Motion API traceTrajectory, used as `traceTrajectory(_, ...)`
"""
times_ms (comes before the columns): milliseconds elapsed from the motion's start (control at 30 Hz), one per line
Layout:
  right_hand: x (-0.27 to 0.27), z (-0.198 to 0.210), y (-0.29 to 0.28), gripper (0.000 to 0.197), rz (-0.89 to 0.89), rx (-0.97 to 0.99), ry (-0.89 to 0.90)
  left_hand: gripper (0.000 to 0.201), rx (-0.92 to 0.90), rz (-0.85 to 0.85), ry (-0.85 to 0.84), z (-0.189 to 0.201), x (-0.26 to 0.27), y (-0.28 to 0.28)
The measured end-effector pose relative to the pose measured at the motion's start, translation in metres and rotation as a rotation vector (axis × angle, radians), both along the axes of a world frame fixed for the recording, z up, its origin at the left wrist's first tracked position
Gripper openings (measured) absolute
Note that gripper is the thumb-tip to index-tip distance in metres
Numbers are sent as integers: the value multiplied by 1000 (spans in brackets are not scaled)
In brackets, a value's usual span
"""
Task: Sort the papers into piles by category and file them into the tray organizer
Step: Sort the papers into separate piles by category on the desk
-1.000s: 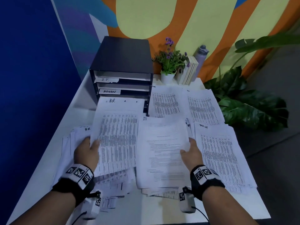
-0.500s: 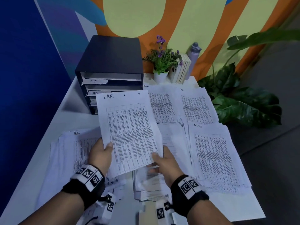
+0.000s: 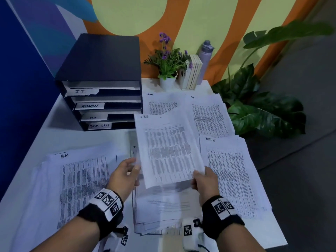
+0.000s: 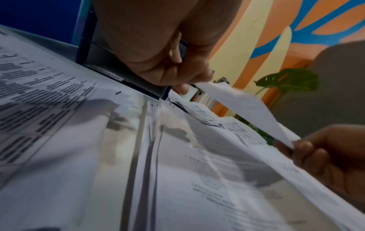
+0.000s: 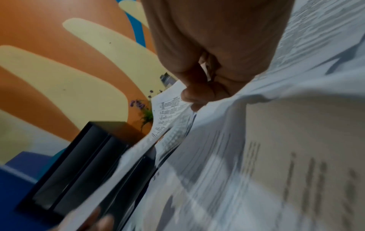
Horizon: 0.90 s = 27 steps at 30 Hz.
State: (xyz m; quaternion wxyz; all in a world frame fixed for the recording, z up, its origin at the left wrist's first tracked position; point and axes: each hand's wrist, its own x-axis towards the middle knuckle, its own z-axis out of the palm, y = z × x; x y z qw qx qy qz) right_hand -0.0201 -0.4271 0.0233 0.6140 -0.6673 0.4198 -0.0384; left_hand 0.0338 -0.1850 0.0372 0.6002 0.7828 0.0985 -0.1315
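Note:
A printed table sheet hangs tilted over the middle of the white table. My right hand pinches its lower right corner, also seen in the right wrist view. At the sheet's lower left edge, my left hand pinches it between thumb and fingers. The black tray organizer stands at the back left, its slots labelled IT, ADMIN, H.R and TASK LIST. An HR pile lies at left and a text pile under the sheet. A TASK LIST pile lies at right.
An ADMIN pile and another HR pile lie behind, right of the organizer. A small potted plant, books and a grey bottle stand at the back edge. A large leafy plant is beyond the table's right edge.
The sheet marked HR has travelled from over the left pile to the middle. My right hand left the text pile and took the sheet's lower right corner.

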Motion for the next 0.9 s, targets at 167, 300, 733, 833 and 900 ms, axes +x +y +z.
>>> traceTrajectory(167, 24, -3, -60, 14, -191, -49, -61, 42, 275, -321, -78, -24, 0, -13)
traceTrajectory(300, 59, 1, -93, 7, -254, -112, -90, 57, 560, -556, -102, -39, -2, -28)
traceTrajectory(733, 149, 3, -178, 33, -375, -246, -20, 75, 795, -745, -108, -74, -7, -28)
traceTrajectory(833, 155, 7, -187, 52, -351, -270, 32, 77, 778, -747, -103, -78, -6, -27)
traceTrajectory(900, 158, 5, -185, 70, -332, -274, 57, 76, 771, -754, -93, -77, -6, -26)
